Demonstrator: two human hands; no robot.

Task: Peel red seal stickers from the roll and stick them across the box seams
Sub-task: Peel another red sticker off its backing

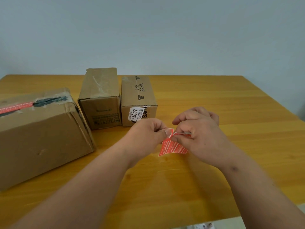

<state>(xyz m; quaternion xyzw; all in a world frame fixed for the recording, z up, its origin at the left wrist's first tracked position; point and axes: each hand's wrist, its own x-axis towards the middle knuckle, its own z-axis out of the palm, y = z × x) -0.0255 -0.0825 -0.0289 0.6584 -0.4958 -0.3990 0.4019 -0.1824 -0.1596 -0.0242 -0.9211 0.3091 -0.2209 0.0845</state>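
Worktop [214,103]: yellow-brown wood, carrying three cardboard boxes along its left and far middle; both forearms reach over its near edge.
Large box [44,138]: far left of the printed box, lying with its long axis running away from the viewer; a red seal sticker [15,107] lies lengthwise along the top seam, beside torn dark tape.
Middle box [100,96]: just left of the printed box, closed, long axis pointing away.
Printed box [138,93]: closed, long axis pointing away, a white label [135,115] folded over its near top edge.
Right hand [199,129]: just in front of the printed box, above the worktop, fingers curled, thumb and forefinger pinching the upper edge of the sticker strip.
Left hand [146,134]: beside the right hand, fingers curled, thumb pinching the strip's upper left corner.
Sticker strip [172,147]: red with white print, held between both hands in front of the printed box, hanging with its long axis slanting down and left.
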